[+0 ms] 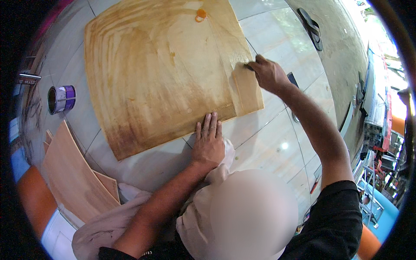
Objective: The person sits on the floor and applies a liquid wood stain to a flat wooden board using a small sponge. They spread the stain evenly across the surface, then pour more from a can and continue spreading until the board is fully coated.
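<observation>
A large wooden board [160, 65], coated in streaky yellow-brown, lies flat on the floor in front of me. My left hand [209, 141] rests on its near edge with fingers stretched out, holding nothing. At the right edge of the board, my right hand [269, 74] is closed on a small dark tool [248, 66]. Only the tool's tip shows, low against the board; the fingers hide the rest, so its exact kind cannot be made out. An orange blob of wet-looking paste [201, 15] sits on the far part of the board.
Pale tiles [268, 143] surround the board. To the left stands an opened tin can [61, 99] with a purple label; bare wooden panels [78, 173] lean nearer to me. A black flip-flop [311, 28] lies far right, and a red-handled tool [314, 186] lies near my right arm.
</observation>
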